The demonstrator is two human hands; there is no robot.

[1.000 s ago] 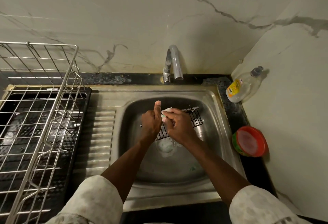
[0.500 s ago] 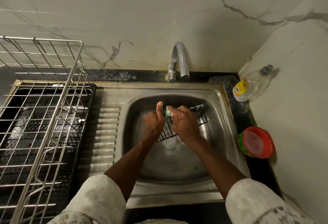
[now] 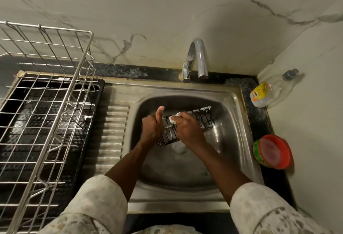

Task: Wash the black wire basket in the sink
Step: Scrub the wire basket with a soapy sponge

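Note:
The black wire basket (image 3: 206,120) is held tilted over the middle of the steel sink (image 3: 233,141), with white suds along its top edge. My left hand (image 3: 152,128) grips its left end, thumb pointing up. My right hand (image 3: 187,128) presses a small soapy sponge (image 3: 175,117) against the basket's upper wires; the sponge is mostly hidden under my fingers. Both hands cover the basket's middle.
A chrome tap (image 3: 196,59) stands behind the sink, with no water visibly running. A large silver dish rack (image 3: 46,113) on a black tray fills the left counter. A clear soap bottle (image 3: 269,90) and a red-lidded green tub (image 3: 272,152) sit at the right by the wall.
My right hand with the sponge has slid along the basket's top wires. The basket sits a little flatter in my left hand's grip, and the camera has shifted slightly.

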